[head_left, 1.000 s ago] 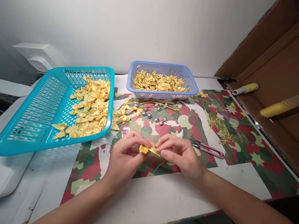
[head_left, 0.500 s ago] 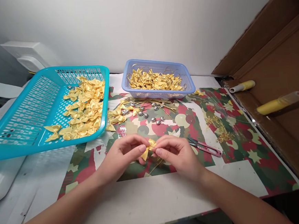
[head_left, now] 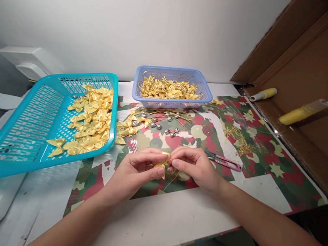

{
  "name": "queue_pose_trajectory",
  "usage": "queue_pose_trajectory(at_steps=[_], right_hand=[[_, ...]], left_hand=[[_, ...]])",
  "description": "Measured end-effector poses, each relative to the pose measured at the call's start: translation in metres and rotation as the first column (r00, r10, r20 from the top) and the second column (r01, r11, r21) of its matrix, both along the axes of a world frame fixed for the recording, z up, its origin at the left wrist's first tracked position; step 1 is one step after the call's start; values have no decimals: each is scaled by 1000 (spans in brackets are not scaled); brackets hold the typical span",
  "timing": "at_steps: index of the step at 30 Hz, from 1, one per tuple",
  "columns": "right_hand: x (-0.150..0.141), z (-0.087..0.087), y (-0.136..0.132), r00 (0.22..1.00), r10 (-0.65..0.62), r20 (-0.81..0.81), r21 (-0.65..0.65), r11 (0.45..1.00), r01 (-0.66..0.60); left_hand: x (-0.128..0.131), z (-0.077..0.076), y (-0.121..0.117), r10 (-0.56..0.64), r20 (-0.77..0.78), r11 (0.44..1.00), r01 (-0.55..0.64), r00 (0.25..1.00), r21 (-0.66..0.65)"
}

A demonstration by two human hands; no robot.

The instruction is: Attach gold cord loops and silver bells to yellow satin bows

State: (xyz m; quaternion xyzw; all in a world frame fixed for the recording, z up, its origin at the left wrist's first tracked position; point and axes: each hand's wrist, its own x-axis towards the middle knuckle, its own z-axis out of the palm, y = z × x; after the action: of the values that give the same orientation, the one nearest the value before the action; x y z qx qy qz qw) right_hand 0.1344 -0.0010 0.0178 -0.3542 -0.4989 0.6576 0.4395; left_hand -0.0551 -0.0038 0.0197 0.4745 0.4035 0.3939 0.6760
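— Where is the small yellow satin ribbon bow [head_left: 162, 165] right now?

— Just below the middle of the frame, pinched between both hands above the red, green and cream star-patterned paper [head_left: 259, 176]. The left hand [head_left: 136, 173] closes thumb and forefinger on its left side; the right hand [head_left: 194, 166] closes fingertips on its right side, so both are gripping the same bow.

— Which way does it lie?

— Its long axis runs roughly left to right between the two sets of fingertips, tilted down toward the left thumb. A thin gold wire [head_left: 171, 181] trails from under it toward the lower right. Neither hand is nearer; the bow sits between them, touching both.

— And round about?

— At upper left a turquoise plastic basket [head_left: 26, 141] holds a heap of loose yellow bows. Top centre, a pale blue plastic basket [head_left: 203, 87] holds bows with gold loops. Between them and the hands lie small silver bells [head_left: 172, 132]. Red-handled thread snips [head_left: 225, 161] lie just right of the right hand, apart from it. Two yellow spools [head_left: 299, 114] rest on the brown cardboard at right.
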Motion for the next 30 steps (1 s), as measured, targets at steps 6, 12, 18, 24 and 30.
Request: queue_pose_trajectory(at_steps=[6,12,18,24,30], right_hand=[[-1,2,-3,997,-76,-9,-51,996,76],[0,1,-4,995,-100,22,-38,994,101],[1,-11,-2,986,-160,-54,-87,984,155],[-3,-13,-3,987,-148,-62,-95,985,142],[-1,-9,-5,987,-154,36,54,987,152]], left_hand=[[2,4,-2,3,-28,1000,-3,1000,-26],[2,3,-4,25,-25,1000,-25,999,8],[1,-1,-4,213,-93,967,-197,973,159],[7,2,-6,264,-180,951,-224,948,212],[7,4,-6,258,-271,952,-196,927,235]])
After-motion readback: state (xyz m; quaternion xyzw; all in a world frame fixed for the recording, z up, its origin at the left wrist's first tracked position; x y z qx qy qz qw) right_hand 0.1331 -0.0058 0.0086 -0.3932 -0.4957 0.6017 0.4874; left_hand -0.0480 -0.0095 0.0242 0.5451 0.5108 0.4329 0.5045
